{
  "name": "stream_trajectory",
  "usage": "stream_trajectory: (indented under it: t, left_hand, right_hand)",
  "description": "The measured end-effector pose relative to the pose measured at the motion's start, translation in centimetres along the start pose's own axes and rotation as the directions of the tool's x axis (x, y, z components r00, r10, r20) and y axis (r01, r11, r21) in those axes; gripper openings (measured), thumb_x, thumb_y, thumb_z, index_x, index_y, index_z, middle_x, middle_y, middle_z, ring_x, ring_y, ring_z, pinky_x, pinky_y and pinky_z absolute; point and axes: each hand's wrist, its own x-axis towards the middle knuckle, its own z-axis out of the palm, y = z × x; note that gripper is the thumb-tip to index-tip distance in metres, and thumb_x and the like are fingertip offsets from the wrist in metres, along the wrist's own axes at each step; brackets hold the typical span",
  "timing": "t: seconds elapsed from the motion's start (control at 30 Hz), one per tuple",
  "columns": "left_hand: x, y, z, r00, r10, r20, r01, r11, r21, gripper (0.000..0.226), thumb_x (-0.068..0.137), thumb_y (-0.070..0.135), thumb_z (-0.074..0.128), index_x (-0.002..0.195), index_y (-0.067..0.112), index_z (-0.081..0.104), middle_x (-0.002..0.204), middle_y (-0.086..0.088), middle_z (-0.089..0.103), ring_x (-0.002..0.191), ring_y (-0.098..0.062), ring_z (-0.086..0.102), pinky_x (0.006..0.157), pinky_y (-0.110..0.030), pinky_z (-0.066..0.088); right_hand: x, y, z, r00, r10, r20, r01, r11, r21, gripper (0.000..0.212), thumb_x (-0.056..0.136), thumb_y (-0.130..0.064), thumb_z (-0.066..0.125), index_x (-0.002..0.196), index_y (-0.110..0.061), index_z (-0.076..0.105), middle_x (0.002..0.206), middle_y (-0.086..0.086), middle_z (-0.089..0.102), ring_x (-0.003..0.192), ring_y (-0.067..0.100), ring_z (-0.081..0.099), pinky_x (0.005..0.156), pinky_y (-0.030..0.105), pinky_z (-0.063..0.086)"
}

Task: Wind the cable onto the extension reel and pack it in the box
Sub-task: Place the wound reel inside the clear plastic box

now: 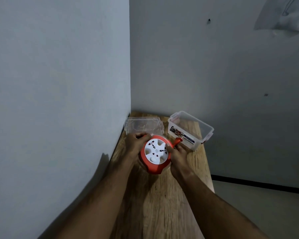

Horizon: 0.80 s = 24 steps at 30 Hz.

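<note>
A round red extension reel (153, 167) with a white socket face (156, 151) is held above the wooden table (162, 204), tilted toward me. My left hand (136, 144) grips its upper left rim. On the reel's right edge sits my right hand (177, 156), its thumb resting on the white face. A red plug (177, 141) sticks out at the upper right, just past my right fingers. No loose cable shows. The clear plastic box (191, 130) stands open at the back right of the table.
The box's clear lid (143, 125) lies flat at the back left, against the wall. Grey walls close in the table on the left and behind. The table's right edge drops to a pale floor (266, 213).
</note>
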Motion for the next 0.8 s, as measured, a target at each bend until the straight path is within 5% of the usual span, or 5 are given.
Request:
stream_trajectory:
  t: [0.3, 0.47, 0.8]
  left_hand:
    - [-2.9, -6.4, -2.3, 0.984, -0.178, -0.020, 0.178, 0.984, -0.020, 0.022, 0.085, 0.029, 0.081, 0.104, 0.019, 0.080, 0.093, -0.002, 0.080, 0.077, -0.021, 0.077, 0.070, -0.040, 0.065]
    - [-3.7, -9.0, -3.9, 0.975, -0.220, -0.021, 0.221, 0.975, 0.034, 0.022, 0.084, 0.035, 0.081, 0.102, 0.024, 0.080, 0.090, 0.002, 0.080, 0.078, -0.021, 0.077, 0.071, -0.041, 0.065]
    - [-4.7, -11.7, -6.5, 0.965, -0.250, -0.085, 0.259, 0.959, 0.112, 0.025, 0.081, 0.042, 0.082, 0.098, 0.024, 0.081, 0.084, 0.003, 0.080, 0.074, -0.021, 0.077, 0.071, -0.046, 0.065]
  right_hand:
    - [-0.4, 5.1, -0.2, 0.993, 0.122, -0.002, -0.119, 0.968, -0.220, 0.016, 0.097, -0.011, 0.065, 0.112, -0.009, 0.066, 0.106, 0.009, 0.075, 0.098, 0.025, 0.072, 0.082, 0.039, 0.060]
    - [-0.6, 7.7, -0.6, 0.984, 0.176, 0.005, -0.166, 0.936, -0.309, 0.016, 0.092, -0.007, 0.068, 0.109, -0.005, 0.070, 0.101, 0.012, 0.077, 0.094, 0.029, 0.075, 0.086, 0.051, 0.061]
    - [-1.7, 10.4, 0.0, 0.982, 0.182, 0.060, -0.140, 0.894, -0.426, 0.015, 0.087, -0.010, 0.076, 0.102, -0.008, 0.074, 0.094, 0.005, 0.079, 0.090, 0.022, 0.076, 0.082, 0.042, 0.063]
